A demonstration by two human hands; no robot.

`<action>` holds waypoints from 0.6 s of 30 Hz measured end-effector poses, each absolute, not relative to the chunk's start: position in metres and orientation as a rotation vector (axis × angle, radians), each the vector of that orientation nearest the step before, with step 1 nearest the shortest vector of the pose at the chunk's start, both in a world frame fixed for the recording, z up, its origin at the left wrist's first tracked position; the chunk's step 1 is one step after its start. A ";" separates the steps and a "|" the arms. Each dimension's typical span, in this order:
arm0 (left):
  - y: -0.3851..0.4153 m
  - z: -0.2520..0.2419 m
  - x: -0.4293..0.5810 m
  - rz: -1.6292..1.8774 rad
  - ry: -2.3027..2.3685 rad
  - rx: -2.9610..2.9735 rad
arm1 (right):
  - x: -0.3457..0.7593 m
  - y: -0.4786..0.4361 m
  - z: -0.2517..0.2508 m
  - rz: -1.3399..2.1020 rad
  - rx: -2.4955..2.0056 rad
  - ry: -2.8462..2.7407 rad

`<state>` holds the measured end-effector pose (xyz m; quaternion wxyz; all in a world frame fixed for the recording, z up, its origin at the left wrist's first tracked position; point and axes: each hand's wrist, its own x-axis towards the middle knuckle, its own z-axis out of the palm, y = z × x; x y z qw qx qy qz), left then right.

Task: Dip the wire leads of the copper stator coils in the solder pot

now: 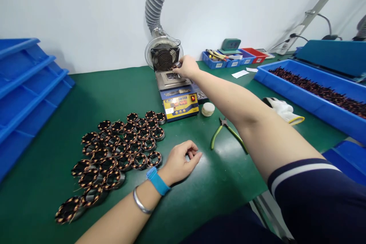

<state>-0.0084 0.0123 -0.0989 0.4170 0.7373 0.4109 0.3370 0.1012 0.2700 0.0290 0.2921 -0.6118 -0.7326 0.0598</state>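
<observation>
My right hand [188, 66] reaches out to the solder pot [180, 105], its fingers closed on a motor stator [177, 65]. The stator is held close above the pot's small square opening, and my fingers cover part of it. My left hand [180, 162] rests on the green table, loosely curled with the thumb apart from the fingertips and nothing in it. Just left of that hand stand several wound stators [134, 147], ring-shaped with copper windings. Green-handled cutters [224, 122] lie spread between my two arms, near a round whitish pad [208, 109].
Behind the pot is a round fan hood [165, 59] on a grey hose [158, 0]. Blue bins [25, 95] are stacked at left. On the right are a long blue tray [286, 80] of dark parts, white gloves [281, 109] and small boxes [215, 63] with tools.
</observation>
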 end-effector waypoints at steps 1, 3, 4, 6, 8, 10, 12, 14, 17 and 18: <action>0.012 -0.099 -0.008 0.844 1.031 1.849 | 0.100 0.270 0.029 0.132 -1.644 -1.975; 0.012 -0.099 -0.009 0.839 1.029 1.845 | 0.098 0.272 0.028 0.099 -1.660 -2.012; 0.012 -0.099 -0.009 0.837 1.030 1.843 | 0.097 0.273 0.027 0.090 -1.660 -2.024; 0.012 -0.099 -0.009 0.836 1.029 1.840 | 0.097 0.274 0.026 0.083 -1.653 -2.035; 0.012 -0.099 -0.009 0.838 1.030 1.844 | 0.096 0.275 0.025 0.083 -1.647 -2.032; 0.012 -0.099 -0.009 0.844 1.032 1.848 | 0.096 0.275 0.025 0.086 -1.646 -2.026; 0.012 -0.099 -0.009 0.849 1.033 1.852 | 0.096 0.275 0.027 0.088 -1.649 -2.025; 0.013 -0.099 -0.009 0.851 1.031 1.856 | 0.096 0.274 0.030 0.084 -1.655 -2.023; 0.013 -0.099 -0.009 0.850 1.033 1.862 | 0.096 0.273 0.035 0.064 -1.655 -2.013; 0.013 -0.099 -0.009 0.850 1.032 1.863 | 0.097 0.273 0.036 0.057 -1.654 -2.010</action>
